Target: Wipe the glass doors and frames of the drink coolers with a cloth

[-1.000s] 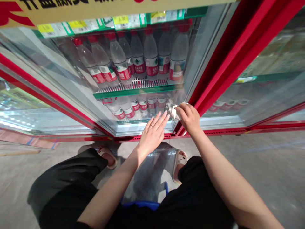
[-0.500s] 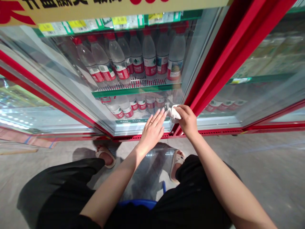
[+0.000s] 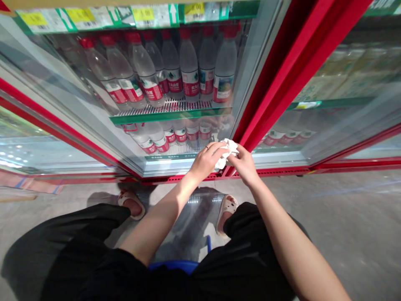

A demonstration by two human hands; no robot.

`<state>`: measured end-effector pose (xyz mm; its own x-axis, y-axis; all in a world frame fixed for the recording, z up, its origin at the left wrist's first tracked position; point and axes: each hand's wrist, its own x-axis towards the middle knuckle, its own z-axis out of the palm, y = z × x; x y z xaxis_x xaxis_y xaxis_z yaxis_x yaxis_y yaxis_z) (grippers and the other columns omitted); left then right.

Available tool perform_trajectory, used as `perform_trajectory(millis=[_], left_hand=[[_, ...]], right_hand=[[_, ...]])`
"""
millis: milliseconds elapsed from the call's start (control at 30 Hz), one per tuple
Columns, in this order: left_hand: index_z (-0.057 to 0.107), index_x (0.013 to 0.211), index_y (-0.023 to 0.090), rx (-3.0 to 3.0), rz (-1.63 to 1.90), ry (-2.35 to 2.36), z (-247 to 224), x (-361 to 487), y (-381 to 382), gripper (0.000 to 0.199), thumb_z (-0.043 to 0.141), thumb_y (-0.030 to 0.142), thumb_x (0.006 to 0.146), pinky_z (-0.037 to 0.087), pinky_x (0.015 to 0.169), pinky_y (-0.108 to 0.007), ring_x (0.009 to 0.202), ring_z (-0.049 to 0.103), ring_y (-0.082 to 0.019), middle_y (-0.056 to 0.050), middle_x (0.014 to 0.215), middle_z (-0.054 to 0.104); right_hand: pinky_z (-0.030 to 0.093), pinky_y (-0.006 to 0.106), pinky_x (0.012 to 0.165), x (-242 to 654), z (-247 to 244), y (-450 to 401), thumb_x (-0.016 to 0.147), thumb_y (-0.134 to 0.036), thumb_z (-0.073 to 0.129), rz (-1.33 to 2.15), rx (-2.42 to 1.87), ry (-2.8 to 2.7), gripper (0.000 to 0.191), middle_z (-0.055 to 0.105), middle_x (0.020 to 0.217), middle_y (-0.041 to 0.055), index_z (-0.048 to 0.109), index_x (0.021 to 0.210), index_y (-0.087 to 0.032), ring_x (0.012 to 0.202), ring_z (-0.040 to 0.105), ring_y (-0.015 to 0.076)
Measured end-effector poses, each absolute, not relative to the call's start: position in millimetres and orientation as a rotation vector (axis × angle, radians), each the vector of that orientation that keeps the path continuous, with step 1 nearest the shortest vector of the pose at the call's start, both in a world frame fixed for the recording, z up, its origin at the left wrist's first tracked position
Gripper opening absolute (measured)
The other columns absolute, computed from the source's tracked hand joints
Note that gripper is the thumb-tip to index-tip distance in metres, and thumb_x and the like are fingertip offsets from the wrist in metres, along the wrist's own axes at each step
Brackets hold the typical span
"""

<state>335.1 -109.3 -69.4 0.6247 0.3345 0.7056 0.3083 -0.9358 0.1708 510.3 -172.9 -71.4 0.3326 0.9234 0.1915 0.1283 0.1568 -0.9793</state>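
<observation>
A crumpled white tissue (image 3: pixel 230 148) is between my two hands, in front of the lower right corner of the glass fridge door (image 3: pixel 188 161). My right hand (image 3: pixel 244 163) grips it from the right. From the left, my left hand (image 3: pixel 206 159), with a ring on one finger, has its fingers closed on the tissue's other side. The fingertips are partly hidden by its folds. Behind the glass, water bottles (image 3: pixel 189 71) with red caps and red-and-white labels stand on a wire shelf, and more bottles (image 3: pixel 161 140) stand below.
A red door frame (image 3: pixel 282 83) rises just right of my hands. Another fridge section (image 3: pixel 288 129) with bottles lies beyond it. Price tags (image 3: pixel 144 16) line the upper shelf edge. Under me is a blue seat or tub (image 3: pixel 175 265); my feet in light clogs (image 3: pixel 227 209) rest on grey floor.
My left hand, flat with fingers stretched out before, has moved right and closed on the tissue. More of the tissue shows now. The view has shifted slightly.
</observation>
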Motion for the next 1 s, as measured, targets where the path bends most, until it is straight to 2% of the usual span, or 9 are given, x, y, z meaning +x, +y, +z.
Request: perform_trajectory(millis=[133, 233, 333, 400, 533, 633, 800, 1000], left_hand=[[0.077, 0.118, 0.018, 2.784, 1.477, 0.557, -51.1, 341.7, -94.2, 0.023, 0.054, 0.018, 0.114, 0.062, 0.110, -0.036, 0.127, 0.073, -0.021, -0.011, 0.131, 0.080], [0.077, 0.124, 0.021, 2.757, 1.679, 0.601, -38.3, 354.9, -86.1, 0.027, 0.053, 0.017, 0.114, 0.058, 0.116, -0.037, 0.132, 0.071, -0.021, -0.009, 0.134, 0.080], [0.073, 0.142, 0.024, 2.851, 1.532, 0.618, -40.9, 372.3, -79.6, 0.039, 0.047, 0.014, 0.115, 0.055, 0.122, -0.038, 0.140, 0.068, -0.020, -0.007, 0.141, 0.078], [0.072, 0.146, 0.024, 2.954, 1.305, 0.586, -52.7, 379.0, -75.7, 0.040, 0.046, 0.016, 0.116, 0.057, 0.121, -0.037, 0.142, 0.068, -0.021, -0.008, 0.144, 0.078], [0.076, 0.140, 0.022, 3.097, 0.998, 0.432, -79.4, 369.0, -69.3, 0.040, 0.044, 0.019, 0.117, 0.063, 0.113, -0.038, 0.139, 0.071, -0.021, -0.008, 0.139, 0.081], [0.075, 0.142, 0.023, 3.095, 1.066, 0.453, -81.6, 356.0, -68.5, 0.040, 0.044, 0.017, 0.116, 0.063, 0.112, -0.038, 0.135, 0.073, -0.021, -0.008, 0.139, 0.081], [0.072, 0.146, 0.022, 2.989, 1.252, 0.636, -69.3, 372.1, -73.4, 0.042, 0.042, 0.016, 0.116, 0.058, 0.120, -0.040, 0.141, 0.068, -0.022, -0.009, 0.146, 0.077], [0.083, 0.117, 0.020, 3.126, 1.006, 0.423, -90.4, 371.9, -72.5, 0.033, 0.050, 0.017, 0.115, 0.065, 0.101, -0.035, 0.125, 0.077, -0.021, -0.008, 0.126, 0.084]], right_hand=[[0.062, 0.050, 0.107, 513.1, -68.0, -184.4, 0.092, -0.045, 0.074, 0.613, -1.255, -1.158, 0.044, 0.083, 0.131, 0.0078, 0.077, 0.131, -0.024, 0.117, 0.078, 0.0293], [0.062, 0.051, 0.105, 519.1, -64.4, -193.0, 0.099, -0.034, 0.064, 0.192, -1.351, -1.207, 0.031, 0.084, 0.124, 0.0077, 0.079, 0.125, -0.026, 0.111, 0.077, 0.0277], [0.062, 0.052, 0.102, 529.3, -63.6, -195.7, 0.095, -0.018, 0.055, -0.180, -1.383, -1.203, 0.034, 0.082, 0.116, 0.0088, 0.079, 0.119, -0.026, 0.109, 0.076, 0.0282], [0.063, 0.051, 0.099, 536.0, -65.0, -194.5, 0.092, -0.013, 0.051, -0.279, -1.397, -1.190, 0.038, 0.081, 0.113, 0.0098, 0.078, 0.116, -0.025, 0.109, 0.076, 0.0284], [0.065, 0.049, 0.094, 542.4, -68.7, -191.7, 0.091, -0.010, 0.047, -0.342, -1.430, -1.205, 0.039, 0.080, 0.107, 0.0098, 0.078, 0.111, -0.025, 0.105, 0.077, 0.0276], [0.065, 0.049, 0.094, 540.4, -70.5, -192.1, 0.094, -0.010, 0.047, -0.353, -1.426, -1.290, 0.039, 0.080, 0.106, 0.0098, 0.078, 0.112, -0.026, 0.105, 0.077, 0.0278], [0.063, 0.049, 0.095, 532.9, -73.9, -188.6, 0.099, -0.012, 0.050, -0.383, -1.397, -1.378, 0.034, 0.080, 0.110, 0.0113, 0.077, 0.117, -0.025, 0.105, 0.076, 0.0291], [0.062, 0.045, 0.093, 530.3, -79.4, -183.6, 0.099, -0.012, 0.050, -0.354, -1.439, -1.382, 0.033, 0.081, 0.108, 0.0112, 0.077, 0.113, -0.024, 0.102, 0.076, 0.0277]])
